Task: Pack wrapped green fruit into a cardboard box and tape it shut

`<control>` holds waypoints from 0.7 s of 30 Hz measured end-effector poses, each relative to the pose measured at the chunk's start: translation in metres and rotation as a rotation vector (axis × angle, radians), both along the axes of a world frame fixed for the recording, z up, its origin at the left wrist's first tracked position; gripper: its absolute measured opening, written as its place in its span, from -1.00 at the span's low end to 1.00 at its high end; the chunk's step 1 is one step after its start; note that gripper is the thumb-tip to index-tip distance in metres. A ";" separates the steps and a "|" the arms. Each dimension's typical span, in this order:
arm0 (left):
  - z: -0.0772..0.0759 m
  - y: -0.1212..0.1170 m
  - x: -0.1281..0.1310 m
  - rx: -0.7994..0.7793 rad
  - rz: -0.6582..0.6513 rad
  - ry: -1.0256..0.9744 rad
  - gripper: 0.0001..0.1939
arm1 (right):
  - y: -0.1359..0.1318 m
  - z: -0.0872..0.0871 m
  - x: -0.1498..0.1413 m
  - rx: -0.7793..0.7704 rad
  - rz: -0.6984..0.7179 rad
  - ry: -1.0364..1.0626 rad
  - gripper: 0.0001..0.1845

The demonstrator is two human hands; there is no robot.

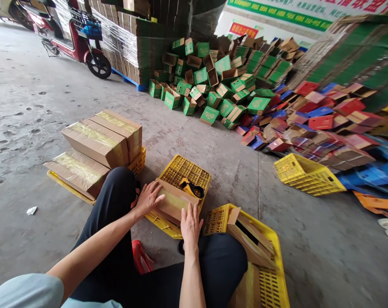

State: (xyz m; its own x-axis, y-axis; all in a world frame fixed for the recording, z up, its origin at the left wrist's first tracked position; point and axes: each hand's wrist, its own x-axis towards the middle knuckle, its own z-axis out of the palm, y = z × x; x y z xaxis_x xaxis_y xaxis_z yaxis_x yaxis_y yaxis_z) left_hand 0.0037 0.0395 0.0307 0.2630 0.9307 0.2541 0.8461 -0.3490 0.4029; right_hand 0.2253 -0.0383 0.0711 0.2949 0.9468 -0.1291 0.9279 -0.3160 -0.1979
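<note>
A brown cardboard box [173, 202] with a strip of yellowish tape along its top lies on an upturned yellow crate [184, 169] in front of me. My left hand [148, 198] rests on the box's left end, fingers stretched out. On the right end lies my right hand [190, 224], also with its fingers extended. Just behind the box, on the crate, is a yellow and black object [191, 188] that looks like a tape dispenser. Both palms face down, and neither hand grips anything.
Taped cartons [99, 139] are stacked at left on yellow crates. Beside my right knee, a yellow crate [279, 261] holds an open carton [250, 235]. Another yellow crate [306, 175] stands farther right. Green boxes [210, 114] and a scooter [75, 47] are behind.
</note>
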 end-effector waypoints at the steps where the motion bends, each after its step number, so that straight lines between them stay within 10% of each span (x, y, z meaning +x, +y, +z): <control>1: -0.001 -0.001 -0.001 0.009 0.012 0.005 -0.39 | -0.002 -0.002 0.002 0.002 0.001 -0.001 -0.30; 10: -0.014 -0.045 0.015 0.082 -0.337 -0.018 -0.22 | -0.028 -0.040 -0.026 0.190 0.141 -0.098 -0.30; 21: 0.019 -0.041 0.009 -0.049 -0.612 -0.215 -0.28 | -0.029 -0.047 -0.041 0.476 0.410 0.128 -0.41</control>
